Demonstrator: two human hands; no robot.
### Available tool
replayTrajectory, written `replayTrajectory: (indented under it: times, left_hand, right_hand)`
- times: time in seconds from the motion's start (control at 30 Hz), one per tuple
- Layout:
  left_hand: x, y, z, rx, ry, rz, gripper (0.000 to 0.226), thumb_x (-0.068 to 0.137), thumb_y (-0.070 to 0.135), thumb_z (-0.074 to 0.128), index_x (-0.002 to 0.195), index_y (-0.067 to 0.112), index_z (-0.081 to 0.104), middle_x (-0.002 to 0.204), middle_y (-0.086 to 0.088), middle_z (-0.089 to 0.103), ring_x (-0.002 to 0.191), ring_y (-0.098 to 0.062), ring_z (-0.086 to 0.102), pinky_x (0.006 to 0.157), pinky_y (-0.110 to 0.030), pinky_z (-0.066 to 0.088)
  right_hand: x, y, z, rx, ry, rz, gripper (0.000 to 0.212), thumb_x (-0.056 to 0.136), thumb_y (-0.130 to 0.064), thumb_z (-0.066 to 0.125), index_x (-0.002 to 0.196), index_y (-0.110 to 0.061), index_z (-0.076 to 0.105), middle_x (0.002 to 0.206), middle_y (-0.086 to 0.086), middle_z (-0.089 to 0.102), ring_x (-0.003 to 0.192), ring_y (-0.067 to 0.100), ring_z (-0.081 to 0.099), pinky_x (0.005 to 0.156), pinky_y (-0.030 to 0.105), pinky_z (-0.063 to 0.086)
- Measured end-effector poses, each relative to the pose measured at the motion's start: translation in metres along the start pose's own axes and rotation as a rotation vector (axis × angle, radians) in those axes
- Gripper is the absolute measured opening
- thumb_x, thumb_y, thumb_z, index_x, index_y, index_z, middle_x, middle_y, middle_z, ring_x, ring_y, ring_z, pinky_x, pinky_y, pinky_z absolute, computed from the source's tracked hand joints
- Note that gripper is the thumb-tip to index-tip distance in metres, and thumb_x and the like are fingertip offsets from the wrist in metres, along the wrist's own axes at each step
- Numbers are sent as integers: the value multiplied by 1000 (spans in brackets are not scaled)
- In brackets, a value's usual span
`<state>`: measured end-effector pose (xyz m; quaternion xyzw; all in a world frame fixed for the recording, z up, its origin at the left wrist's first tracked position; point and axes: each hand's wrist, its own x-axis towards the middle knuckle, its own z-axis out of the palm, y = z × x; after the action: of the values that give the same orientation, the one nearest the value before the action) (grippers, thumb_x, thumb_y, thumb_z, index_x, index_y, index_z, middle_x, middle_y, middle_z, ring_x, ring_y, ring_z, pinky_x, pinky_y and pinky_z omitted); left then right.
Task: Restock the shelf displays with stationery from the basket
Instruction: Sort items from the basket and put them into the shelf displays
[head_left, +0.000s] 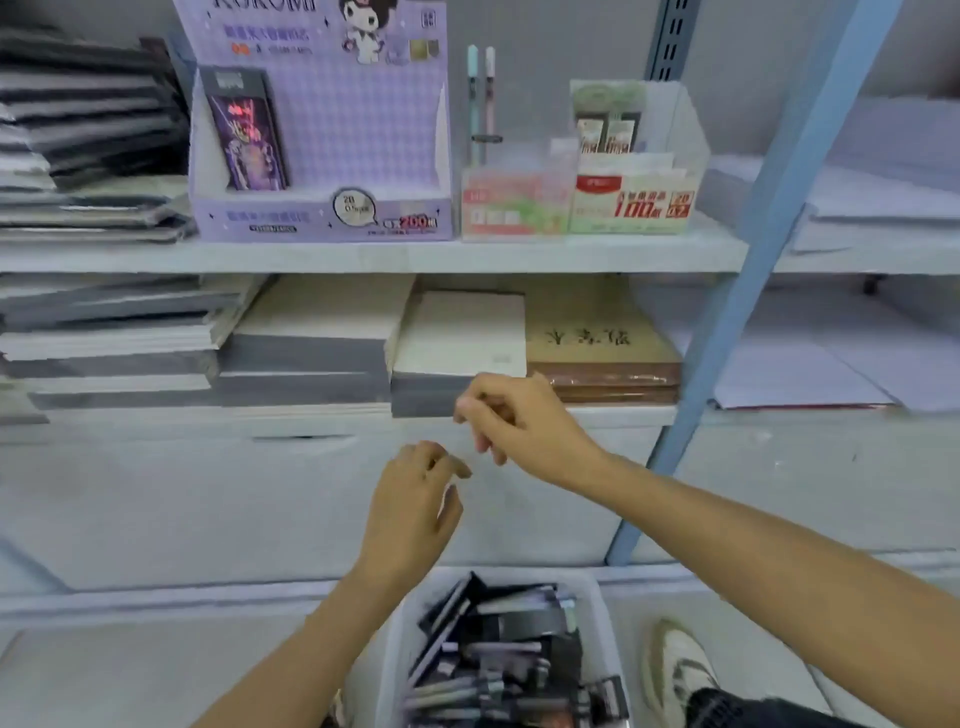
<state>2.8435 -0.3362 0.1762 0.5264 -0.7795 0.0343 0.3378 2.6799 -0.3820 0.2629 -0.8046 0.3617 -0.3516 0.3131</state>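
Two pastel pens (472, 93) and one purple cardboard display (322, 213) are counted on the upper shelf (363, 257). One white plastic basket (389, 670) is cut off below. The left hand (415, 504) and right hand (514, 426) are seen with curled grips; whether anything is pinched cannot be told.

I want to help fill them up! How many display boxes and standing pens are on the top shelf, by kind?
Purple display box: 1
Clear display boxes: 2
Upright pens: 2
Total: 5

White basket (395, 660) at bottom centre, heaped with jumbled dark packs and pens (498, 654). Upper centre, a purple display box (317, 208) holds one dark pack (247, 130) upright at its left; clear bins (582, 208) stand just beside it.
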Motion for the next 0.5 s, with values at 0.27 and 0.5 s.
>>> replayTrajectory:
  times: [0.27,0.5]
  left_hand:
    - [-153,-60,94,151,-686,-357,52,100,23,46,149,9,32,159,-11,23,147,-25,23,113,-36,29]
    - [-189,-73,114,90,-773,-423,59,104,32,36,155,13,11,163,-1,0,149,-15,11,118,-28,15]
  right_hand:
    - [-110,176,109,-266,-494,470,22,95,-28,58,112,-15,63,104,2,67,94,19,62,82,32,50]
    - [-175,227,144,-446,-585,559,31,89,-32,66,116,-20,56,115,-2,55,102,16,55,77,25,41]
